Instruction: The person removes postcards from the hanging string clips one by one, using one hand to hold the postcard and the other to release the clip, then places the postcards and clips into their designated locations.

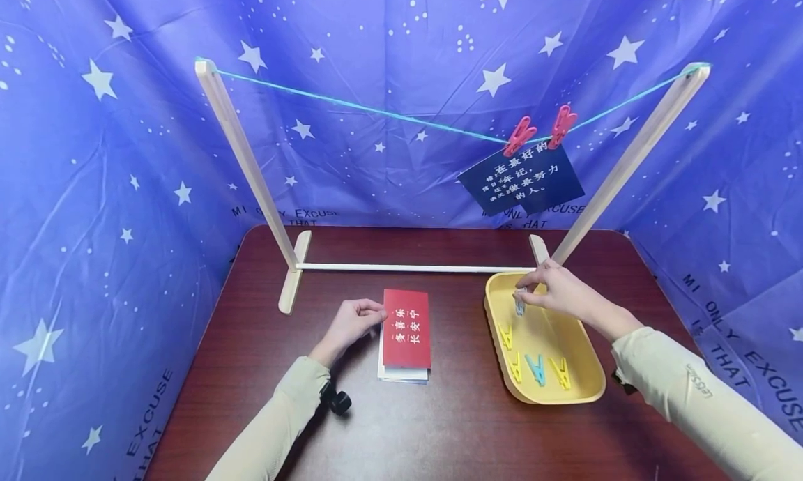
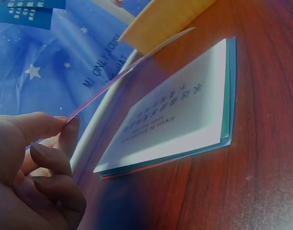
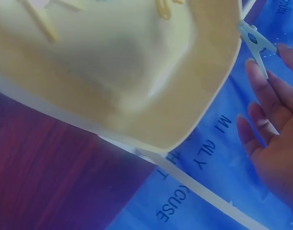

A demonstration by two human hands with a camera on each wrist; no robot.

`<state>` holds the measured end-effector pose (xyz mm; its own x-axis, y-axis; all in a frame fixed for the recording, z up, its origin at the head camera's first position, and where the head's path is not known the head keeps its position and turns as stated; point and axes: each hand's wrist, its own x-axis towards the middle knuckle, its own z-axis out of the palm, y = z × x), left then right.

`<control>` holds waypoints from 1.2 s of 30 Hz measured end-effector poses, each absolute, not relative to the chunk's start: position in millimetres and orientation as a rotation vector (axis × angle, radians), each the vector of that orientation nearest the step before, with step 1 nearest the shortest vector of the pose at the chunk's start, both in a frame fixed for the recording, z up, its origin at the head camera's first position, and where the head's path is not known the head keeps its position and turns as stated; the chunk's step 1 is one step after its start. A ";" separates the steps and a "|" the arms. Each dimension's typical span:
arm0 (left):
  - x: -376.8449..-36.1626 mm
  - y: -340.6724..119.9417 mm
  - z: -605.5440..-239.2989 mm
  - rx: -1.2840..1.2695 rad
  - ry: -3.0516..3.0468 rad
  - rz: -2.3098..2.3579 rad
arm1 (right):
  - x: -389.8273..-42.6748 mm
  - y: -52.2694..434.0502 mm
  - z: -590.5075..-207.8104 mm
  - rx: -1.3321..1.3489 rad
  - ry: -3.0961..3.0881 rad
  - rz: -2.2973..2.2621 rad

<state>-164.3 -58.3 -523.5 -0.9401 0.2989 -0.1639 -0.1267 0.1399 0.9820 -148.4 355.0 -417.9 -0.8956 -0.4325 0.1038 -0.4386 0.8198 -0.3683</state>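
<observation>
My left hand (image 1: 353, 324) pinches the left edge of a red card (image 1: 420, 348) with white characters between thumb and forefinger. In the left wrist view this card is seen edge-on, raised over a stack of cards (image 2: 170, 110) whose top one is white with print. Above the far end of a yellow tray (image 1: 567, 338), my right hand (image 1: 561, 293) holds a pale blue-grey clothespin (image 3: 254, 40) by its handles between thumb and fingertips. Three yellow clothespins (image 1: 560, 373) and a blue clothespin (image 1: 536, 369) lie in the tray.
A teal cord (image 1: 351, 103) sags between two wooden posts (image 1: 245, 160) of a stand. Two red clothespins (image 1: 519, 136) hold dark blue cards (image 1: 552, 188) on its right part. The stand's white crossbar (image 1: 408, 267) runs behind the stack. A starry blue curtain (image 1: 376, 35) surrounds the dark red table (image 1: 452, 439).
</observation>
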 end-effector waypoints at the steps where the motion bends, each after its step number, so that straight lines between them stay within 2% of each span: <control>1: -164.5 -58.6 -524.7 0.166 2.100 1.864 | -148.2 356.1 -420.4 0.715 -2.982 0.612; 27: -165.4 -58.4 -538.0 0.219 2.195 1.717 | -138.9 367.2 -460.4 0.647 -3.115 0.625; 36: -165.9 -60.9 -542.1 0.307 2.277 1.648 | -137.1 368.1 -472.8 0.802 -3.083 0.646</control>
<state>-165.9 -60.9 -542.1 -0.9280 0.3509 -0.1252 -0.0093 0.3141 0.9493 -137.1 368.1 -472.8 -0.8727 -0.4882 -0.0054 -0.4449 0.7998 -0.4030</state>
